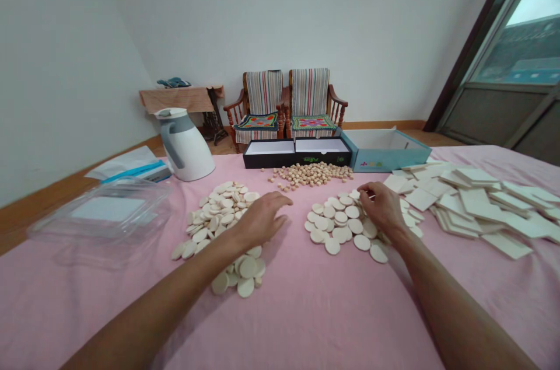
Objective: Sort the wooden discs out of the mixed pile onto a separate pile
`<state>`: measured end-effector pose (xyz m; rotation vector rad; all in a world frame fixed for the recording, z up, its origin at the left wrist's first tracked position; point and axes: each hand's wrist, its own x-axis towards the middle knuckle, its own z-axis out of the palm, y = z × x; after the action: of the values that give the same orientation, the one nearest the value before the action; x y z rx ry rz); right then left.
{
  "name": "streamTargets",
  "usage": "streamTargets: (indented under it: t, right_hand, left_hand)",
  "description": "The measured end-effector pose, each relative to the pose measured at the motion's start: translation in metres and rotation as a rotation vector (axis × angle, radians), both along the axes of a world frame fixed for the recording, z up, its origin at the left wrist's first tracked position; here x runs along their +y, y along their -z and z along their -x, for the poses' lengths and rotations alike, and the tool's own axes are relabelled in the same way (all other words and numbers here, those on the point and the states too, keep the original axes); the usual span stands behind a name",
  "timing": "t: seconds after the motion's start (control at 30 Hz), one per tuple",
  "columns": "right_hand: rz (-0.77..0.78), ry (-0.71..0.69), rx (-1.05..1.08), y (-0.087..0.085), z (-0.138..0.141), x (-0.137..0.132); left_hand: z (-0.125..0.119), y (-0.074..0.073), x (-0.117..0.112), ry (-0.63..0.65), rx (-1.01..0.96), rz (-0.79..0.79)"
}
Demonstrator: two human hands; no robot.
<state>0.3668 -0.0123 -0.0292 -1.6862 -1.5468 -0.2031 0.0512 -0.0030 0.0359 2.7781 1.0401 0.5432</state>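
Observation:
My left hand lies palm down, fingers stretched out, on the right edge of a pile of pale wooden discs on the pink cloth. My right hand rests on a second, smaller pile of discs, its fingers curled at the far side of the pile; whether they pinch a disc is hidden. Behind the piles lies a heap of small round wooden beads.
Pale square wooden tiles are spread at the right. A black box and an open teal box stand at the back. A white jug and a clear plastic container sit at the left. Two striped chairs stand by the wall.

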Motion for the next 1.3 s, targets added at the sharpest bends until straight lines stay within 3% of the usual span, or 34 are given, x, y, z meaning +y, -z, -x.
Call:
streamTargets:
  t: [0.1, 0.17, 0.27, 0.6, 0.67, 0.8, 0.93, 1.0, 1.2, 1.3]
  right_hand:
    - [0.001, -0.008, -0.003, 0.001, 0.001, 0.001]
    - [0.006, -0.013, -0.007, 0.002, 0.002, 0.001]
    - [0.021, -0.013, -0.008, 0.003, 0.003, 0.001]
    - [0.027, -0.017, -0.005, 0.001, 0.003, 0.0]
    - [0.028, -0.023, -0.002, 0.001, 0.003, 0.0]
    - [0.037, -0.021, 0.001, 0.0, 0.005, 0.0]
    - [0.036, 0.002, -0.001, -0.002, 0.006, -0.001]
    - [0.037, 0.004, 0.0, -0.002, 0.006, -0.001]
    - [0.05, -0.029, 0.004, -0.003, 0.008, -0.002]
    - [0.037, -0.035, 0.011, -0.002, 0.008, -0.002]
  left_hand:
    - [0.026, 0.002, 0.032, -0.209, 0.091, -0.072]
    - [0.04, 0.004, 0.05, -0.34, 0.251, -0.067]
    - [0.049, 0.006, 0.063, -0.401, 0.311, -0.048]
    - [0.047, 0.001, 0.059, -0.431, 0.284, -0.079]
    - [0.037, 0.001, 0.051, -0.38, 0.255, -0.082]
    - [0.01, 0.003, 0.031, -0.158, 0.117, 0.025]
    - [-0.003, 0.003, 0.023, -0.09, -0.087, 0.073]
    - [0.0, 0.002, 0.024, -0.115, -0.051, 0.049]
    - [0.02, 0.004, 0.028, -0.261, 0.319, -0.03]
    - [0.02, 0.006, 0.026, -0.306, 0.37, -0.027]
